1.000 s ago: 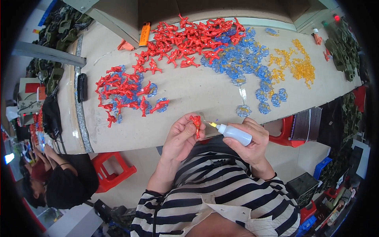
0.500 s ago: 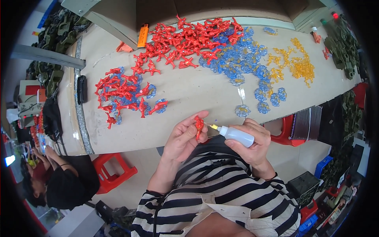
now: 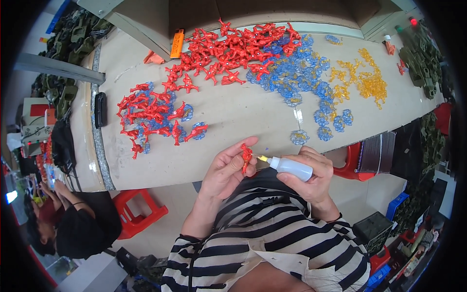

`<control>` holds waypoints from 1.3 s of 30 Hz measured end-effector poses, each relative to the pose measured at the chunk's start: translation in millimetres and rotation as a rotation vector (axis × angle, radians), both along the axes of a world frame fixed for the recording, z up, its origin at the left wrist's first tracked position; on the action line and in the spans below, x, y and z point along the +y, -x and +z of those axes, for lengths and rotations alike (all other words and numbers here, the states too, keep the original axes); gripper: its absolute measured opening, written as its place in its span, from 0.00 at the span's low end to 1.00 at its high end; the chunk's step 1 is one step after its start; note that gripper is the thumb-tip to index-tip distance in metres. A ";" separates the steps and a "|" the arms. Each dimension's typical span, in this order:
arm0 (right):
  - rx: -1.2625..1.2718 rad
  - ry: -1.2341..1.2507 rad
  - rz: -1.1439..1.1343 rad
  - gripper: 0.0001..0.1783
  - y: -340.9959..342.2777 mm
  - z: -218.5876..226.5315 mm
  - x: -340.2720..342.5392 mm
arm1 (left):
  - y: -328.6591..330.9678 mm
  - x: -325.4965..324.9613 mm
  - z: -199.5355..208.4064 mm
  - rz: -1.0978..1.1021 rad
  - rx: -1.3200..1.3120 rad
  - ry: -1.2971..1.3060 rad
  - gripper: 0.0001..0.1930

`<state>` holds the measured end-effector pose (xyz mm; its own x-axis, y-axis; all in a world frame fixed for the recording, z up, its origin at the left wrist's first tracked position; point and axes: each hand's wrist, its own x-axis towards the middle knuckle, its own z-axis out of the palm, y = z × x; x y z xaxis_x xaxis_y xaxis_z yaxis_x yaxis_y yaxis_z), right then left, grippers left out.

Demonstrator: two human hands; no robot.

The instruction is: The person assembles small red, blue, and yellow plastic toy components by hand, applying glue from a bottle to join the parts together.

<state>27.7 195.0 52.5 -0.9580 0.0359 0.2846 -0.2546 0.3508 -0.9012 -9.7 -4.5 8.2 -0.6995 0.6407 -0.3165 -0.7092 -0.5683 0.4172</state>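
Near the front edge of the table, my left hand [image 3: 224, 171] pinches a small red plastic figure [image 3: 246, 156] between thumb and fingers. My right hand [image 3: 314, 176] is wrapped round a translucent squeeze bottle [image 3: 294, 168], tilted so its yellow-tipped nozzle [image 3: 262, 158] points left at the figure. The tip is at or very close to the figure; whether it touches, I cannot tell. Beyond my hands lies a heap of red figures [image 3: 228, 48]. Clear blue flower-like plastic pieces [image 3: 301, 73] adjoin it on the right.
Small yellow pieces [image 3: 372, 82] lie at the right. Red figures on blue pieces [image 3: 155, 114] are grouped at the left. An orange box [image 3: 177, 44] stands by the shelf, and a black case [image 3: 100, 109] near the left edge. A co-worker [image 3: 85, 221] sits at far left beside a red stool [image 3: 141, 211].
Hardly anything differs. The bottle's nozzle has shifted very slightly left toward the red figure, and both hands keep their hold.
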 end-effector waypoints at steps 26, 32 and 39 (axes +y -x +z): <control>0.061 -0.418 -0.388 0.14 54.3 -25.8 4.8 | -15.1 -19.8 -2.3 0.131 0.145 0.163 0.20; -0.163 -0.552 -0.417 0.13 61.7 -22.1 22.6 | -12.1 -8.6 -1.7 0.067 0.153 0.177 0.20; -0.102 -0.602 -0.351 0.15 61.8 -19.4 19.3 | -13.4 -1.4 3.0 0.039 0.141 0.164 0.21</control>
<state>-34.0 214.3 33.1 -0.9418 0.2120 0.2611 0.0405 0.8422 -0.5376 3.7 -5.9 11.1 -0.7677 0.5604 -0.3109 -0.6158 -0.5109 0.5998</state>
